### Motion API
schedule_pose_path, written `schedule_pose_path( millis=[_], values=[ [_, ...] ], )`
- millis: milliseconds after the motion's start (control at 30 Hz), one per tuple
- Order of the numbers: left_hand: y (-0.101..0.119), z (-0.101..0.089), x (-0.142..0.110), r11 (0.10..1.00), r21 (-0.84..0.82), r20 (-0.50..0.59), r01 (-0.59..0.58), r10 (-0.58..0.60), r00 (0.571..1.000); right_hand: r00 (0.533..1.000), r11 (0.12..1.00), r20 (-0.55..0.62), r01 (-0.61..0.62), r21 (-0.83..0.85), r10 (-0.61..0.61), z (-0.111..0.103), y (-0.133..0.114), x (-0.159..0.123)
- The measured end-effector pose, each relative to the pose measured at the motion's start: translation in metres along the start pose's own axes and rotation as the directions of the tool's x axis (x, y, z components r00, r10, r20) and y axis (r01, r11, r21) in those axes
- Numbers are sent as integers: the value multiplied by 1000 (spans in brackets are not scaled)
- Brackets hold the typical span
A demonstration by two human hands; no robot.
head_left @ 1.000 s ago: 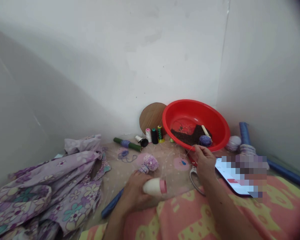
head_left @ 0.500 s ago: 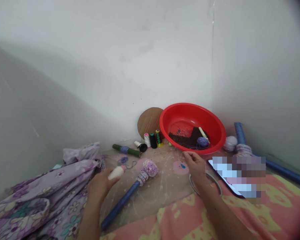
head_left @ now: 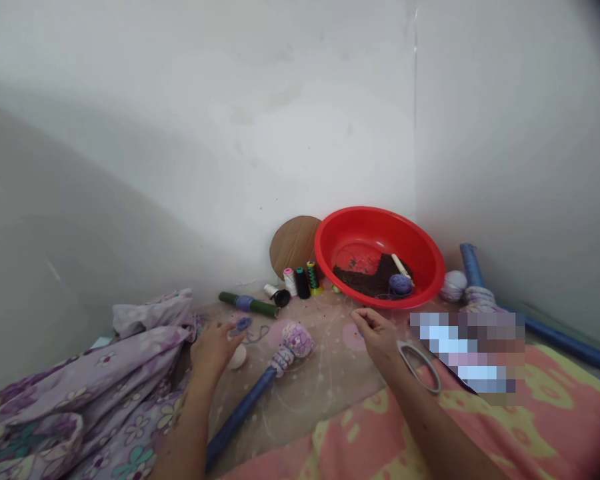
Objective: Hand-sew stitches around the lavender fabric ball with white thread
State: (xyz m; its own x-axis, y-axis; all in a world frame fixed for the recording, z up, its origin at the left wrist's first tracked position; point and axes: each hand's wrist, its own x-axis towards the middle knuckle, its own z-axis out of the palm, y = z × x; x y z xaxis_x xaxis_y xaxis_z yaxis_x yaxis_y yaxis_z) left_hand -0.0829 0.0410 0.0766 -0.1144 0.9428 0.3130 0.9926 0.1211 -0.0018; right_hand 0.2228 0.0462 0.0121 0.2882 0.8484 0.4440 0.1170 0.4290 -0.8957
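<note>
My left hand (head_left: pixel 213 347) rests on the floor mat with fingers spread, just left of a white spool (head_left: pixel 238 357) that lies beside it. A small purple thread bundle (head_left: pixel 242 325) sits at its fingertips. My right hand (head_left: pixel 377 332) is pinched shut on a thin thread that is hard to make out, in front of the red basin (head_left: pixel 425 257). Scissors (head_left: pixel 420 365) lie by my right wrist. A blue stick with a fabric-wrapped ball head (head_left: pixel 296 341) lies between the hands.
Thread spools (head_left: pixel 300 281) and a cardboard disc (head_left: pixel 293 241) stand against the wall. The basin holds dark cloth and purple yarn (head_left: pixel 400 284). Purple flowered fabric (head_left: pixel 80 407) is heaped at left. A phone (head_left: pixel 460 350) and blue poles (head_left: pixel 555 333) lie at right.
My left hand carried the white spool from my lap out to the left and set it down on the mat. My right hand shifted slightly left, still pinching the thread.
</note>
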Motion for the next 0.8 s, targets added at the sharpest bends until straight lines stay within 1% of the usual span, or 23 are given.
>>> schedule_pose_path(
  millis=[67,167,267,400,467,533,667,733,800],
  values=[
    [0,2,2,999,-35,-57,2,-4,998,1000,1000,6,13,2,-13,1,-1,-1],
    [-1,7,7,995,-80,-89,61,-68,994,1000,1000,11,26,-5,-26,1,0,-2],
    [0,11,12,994,-78,-84,82,-88,993,1000,1000,5,27,-1,-27,2,3,-1],
    [7,15,18,992,-22,-79,124,-125,989,1000,1000,5,18,-2,-18,2,6,-1],
    [10,17,21,990,-40,-71,133,-136,988,1000,1000,4,17,-8,-17,3,5,-1],
    [10,19,23,988,-109,-95,108,-119,988,1000,1000,6,23,-12,-23,4,2,-2],
    [0,24,26,948,-317,-176,-12,-46,983,999,999,15,34,-13,-33,5,-2,-3],
    [-7,25,28,934,-357,-187,-34,-36,982,999,999,19,41,-14,-41,5,-2,-3],
    [-10,22,27,929,-368,-233,-47,-43,971,998,999,27,49,-22,-48,5,-1,-3]
  ],
)
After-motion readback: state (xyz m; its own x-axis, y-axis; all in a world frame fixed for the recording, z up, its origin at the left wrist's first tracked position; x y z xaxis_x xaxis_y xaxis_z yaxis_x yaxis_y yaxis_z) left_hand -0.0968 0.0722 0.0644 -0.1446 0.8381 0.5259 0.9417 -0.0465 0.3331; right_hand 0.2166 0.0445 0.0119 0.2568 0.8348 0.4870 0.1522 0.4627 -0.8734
